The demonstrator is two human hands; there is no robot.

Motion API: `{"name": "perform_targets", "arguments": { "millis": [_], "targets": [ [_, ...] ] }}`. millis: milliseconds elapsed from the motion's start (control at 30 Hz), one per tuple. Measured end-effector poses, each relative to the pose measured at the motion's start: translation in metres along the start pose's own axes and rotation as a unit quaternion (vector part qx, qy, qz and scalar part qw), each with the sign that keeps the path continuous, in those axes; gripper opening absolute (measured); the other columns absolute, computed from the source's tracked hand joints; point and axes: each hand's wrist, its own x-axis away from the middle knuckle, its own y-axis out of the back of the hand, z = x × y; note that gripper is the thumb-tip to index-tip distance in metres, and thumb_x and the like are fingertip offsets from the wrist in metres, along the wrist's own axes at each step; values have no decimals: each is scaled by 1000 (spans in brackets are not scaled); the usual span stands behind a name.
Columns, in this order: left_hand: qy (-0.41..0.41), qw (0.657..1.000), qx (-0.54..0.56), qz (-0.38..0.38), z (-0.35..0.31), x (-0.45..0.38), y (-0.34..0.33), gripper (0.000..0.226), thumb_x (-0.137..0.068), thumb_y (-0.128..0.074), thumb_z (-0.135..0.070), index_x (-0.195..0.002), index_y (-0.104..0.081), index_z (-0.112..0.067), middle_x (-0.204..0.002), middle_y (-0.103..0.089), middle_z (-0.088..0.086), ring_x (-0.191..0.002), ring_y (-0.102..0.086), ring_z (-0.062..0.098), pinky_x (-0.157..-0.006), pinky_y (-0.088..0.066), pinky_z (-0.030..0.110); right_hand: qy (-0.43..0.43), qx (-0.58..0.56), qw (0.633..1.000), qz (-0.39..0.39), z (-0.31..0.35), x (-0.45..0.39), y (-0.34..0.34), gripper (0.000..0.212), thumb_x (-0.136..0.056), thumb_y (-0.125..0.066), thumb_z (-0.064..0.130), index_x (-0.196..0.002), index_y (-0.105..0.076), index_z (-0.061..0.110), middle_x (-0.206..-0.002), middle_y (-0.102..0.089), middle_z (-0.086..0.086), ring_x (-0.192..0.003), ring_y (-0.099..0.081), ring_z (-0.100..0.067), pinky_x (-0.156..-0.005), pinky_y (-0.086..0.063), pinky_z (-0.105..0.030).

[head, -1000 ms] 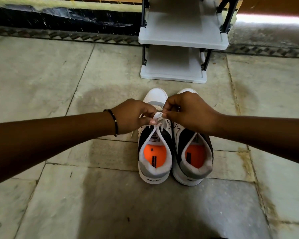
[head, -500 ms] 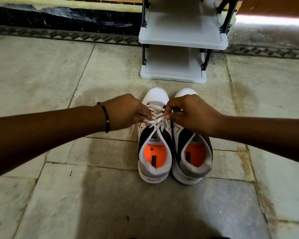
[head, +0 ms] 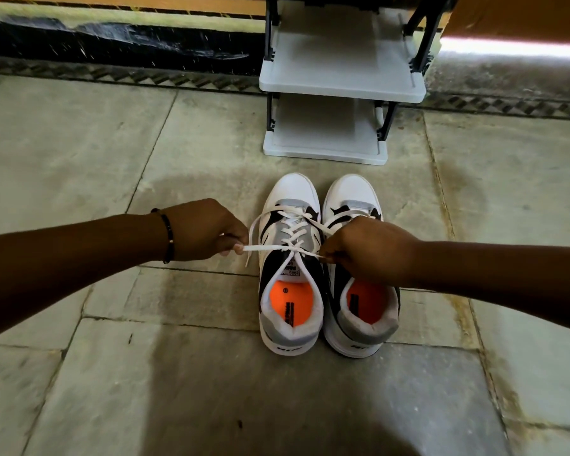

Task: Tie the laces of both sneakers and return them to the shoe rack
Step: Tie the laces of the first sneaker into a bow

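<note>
Two white, black and grey sneakers with orange insoles stand side by side on the floor, toes pointing away from me. On the left sneaker (head: 291,284) the white lace (head: 270,247) is stretched taut sideways across the tongue. My left hand (head: 204,230) pinches one lace end to the left of the shoe. My right hand (head: 369,248) pinches the other end and hangs over the right sneaker (head: 362,311), hiding its laces. Lace loops arc above the crossing. The grey shoe rack (head: 339,80) stands just beyond the toes.
The stone-tiled floor (head: 145,373) spreads all around the shoes. A dark patterned wall base (head: 112,44) runs along the back. The rack has two grey shelves on black posts, both bare in view.
Both hands were together over the left sneaker's tongue. They have now pulled apart sideways, drawing the lace tight, and more of the left shoe's lacing shows.
</note>
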Motion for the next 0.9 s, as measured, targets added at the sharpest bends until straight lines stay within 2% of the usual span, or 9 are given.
{"name": "perform_targets", "arguments": {
  "millis": [200,267,433,533,600,667,733,800,900],
  "targets": [
    [7,1000,-10,21,4,0,-1,23,-89,-48,-22,-69,-55,-31,-70,-62,-6,-71,-57,15,-72,-43,29,73,175,982,5,1,3,3,34,-80,-48,6,-108,-61,21,-102,-66,-5,-95,-63,-28,-57,-37,-29],
    [8,1000,-8,19,3,1,0,23,-89,-49,-22,-69,-54,-31,-70,-62,-6,-71,-57,15,-72,-43,28,105,233,967,15,2,4,4,29,-84,-45,7,-107,-59,18,-103,-66,-5,-92,-64,-29,-56,-36,-30],
    [7,1000,-28,0,3,1,4,18,-89,-49,-23,-80,-64,-25,-71,-63,-8,-74,-58,14,-74,-44,30,117,268,955,39,5,5,7,26,-87,-42,7,-107,-57,13,-102,-65,-7,-84,-64,-31,-53,-33,-30],
    [11,1000,3,-12,6,3,11,20,-89,-49,-20,-78,-62,-27,-64,-59,-12,-67,-55,8,-69,-41,25,111,248,962,35,3,4,7,30,-84,-43,7,-109,-57,16,-103,-65,-6,-88,-63,-30,-54,-33,-30],
    [9,999,24,-23,5,4,11,21,-90,-47,-18,-77,-62,-24,-62,-57,-13,-63,-54,4,-66,-38,19,90,197,976,36,0,4,7,31,-83,-45,8,-109,-58,18,-101,-65,-6,-92,-62,-28,-58,-36,-29],
    [9,996,78,-41,-1,6,7,21,-91,-45,-16,-78,-59,-21,-65,-57,-14,-65,-55,-1,-64,-36,8,64,98,992,48,-2,5,8,23,-85,-47,9,-100,-64,15,-90,-68,-5,-84,-63,-19,-63,-43,-27],
    [35,978,199,-50,-9,7,4,22,-93,-41,-14,-77,-55,-21,-77,-59,-10,-74,-55,-1,-69,-38,7,-2,-134,990,33,-2,6,10,19,-90,-49,12,-84,-67,9,-69,-62,2,-60,-56,-2,-59,-41,-19],
    [77,919,384,-50,-20,7,1,24,-95,-36,-15,-77,-52,-20,-88,-60,-6,-88,-56,4,-79,-41,20,-73,-421,904,0,4,5,13,27,-93,-48,18,-72,-63,8,-61,-56,2,-51,-50,-3,-51,-41,-14],
    [109,772,621,-83,-37,0,-4,26,-95,-32,-14,-78,-52,-17,-98,-64,0,-97,-60,13,-90,-43,33,-134,-636,758,-55,14,-5,13,30,-95,-43,18,-71,-58,8,-80,-60,-10,-78,-57,-20,-73,-51,-26]
  ]
}}
